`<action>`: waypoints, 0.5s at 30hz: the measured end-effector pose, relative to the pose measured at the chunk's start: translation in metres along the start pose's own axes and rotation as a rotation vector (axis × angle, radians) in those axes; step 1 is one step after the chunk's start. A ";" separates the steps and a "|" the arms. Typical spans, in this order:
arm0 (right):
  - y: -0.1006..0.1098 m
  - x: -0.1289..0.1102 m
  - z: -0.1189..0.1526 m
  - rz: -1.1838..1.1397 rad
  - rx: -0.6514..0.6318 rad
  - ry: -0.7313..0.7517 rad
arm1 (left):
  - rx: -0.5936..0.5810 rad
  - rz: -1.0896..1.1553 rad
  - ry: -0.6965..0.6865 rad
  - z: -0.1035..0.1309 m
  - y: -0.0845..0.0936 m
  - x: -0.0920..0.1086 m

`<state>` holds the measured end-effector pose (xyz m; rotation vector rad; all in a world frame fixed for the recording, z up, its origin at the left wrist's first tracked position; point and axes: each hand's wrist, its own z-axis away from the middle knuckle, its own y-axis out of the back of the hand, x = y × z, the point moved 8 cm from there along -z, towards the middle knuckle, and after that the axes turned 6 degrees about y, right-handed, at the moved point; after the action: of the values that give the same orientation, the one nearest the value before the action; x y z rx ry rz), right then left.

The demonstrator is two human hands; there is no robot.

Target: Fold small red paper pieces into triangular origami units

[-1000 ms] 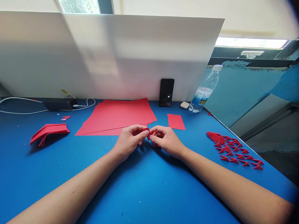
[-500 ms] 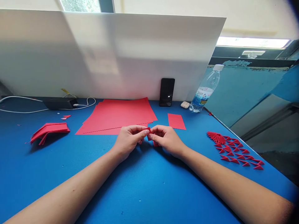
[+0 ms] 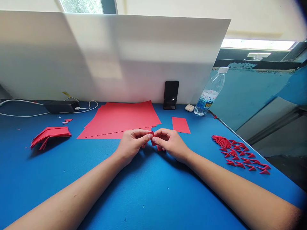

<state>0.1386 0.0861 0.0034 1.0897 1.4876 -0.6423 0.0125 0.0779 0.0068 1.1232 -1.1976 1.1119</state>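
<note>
A small folded piece of red paper is pinched between my two hands above the middle of the blue table. My left hand grips its left side with thumb and fingers. On its right side, the thumb and fingers of my right hand close on the paper. Another bit of red paper shows just under the right fingers; whether it belongs to the same piece I cannot tell. Behind the hands lie large red sheets, with a small red rectangle of paper to their right.
A bent stack of red strips lies at left, near red scraps. Several folded red triangles are at right. Along the back stand a phone, an earphone case, a water bottle and a black box with cables.
Both hands keep nearly the same place and grip. The small red piece has tilted slightly between the fingers.
</note>
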 end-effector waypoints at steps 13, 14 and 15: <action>0.005 -0.004 -0.001 -0.045 0.063 0.035 | -0.073 -0.011 0.070 -0.001 -0.003 -0.006; 0.005 -0.004 -0.001 -0.043 0.063 0.037 | -0.075 -0.008 0.075 -0.001 -0.003 -0.006; 0.005 -0.003 -0.001 -0.040 0.061 0.036 | -0.078 -0.005 0.077 -0.001 -0.003 -0.007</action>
<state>0.1424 0.0882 0.0079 1.1259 1.5331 -0.7030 0.0156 0.0785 -0.0001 1.0147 -1.1676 1.0859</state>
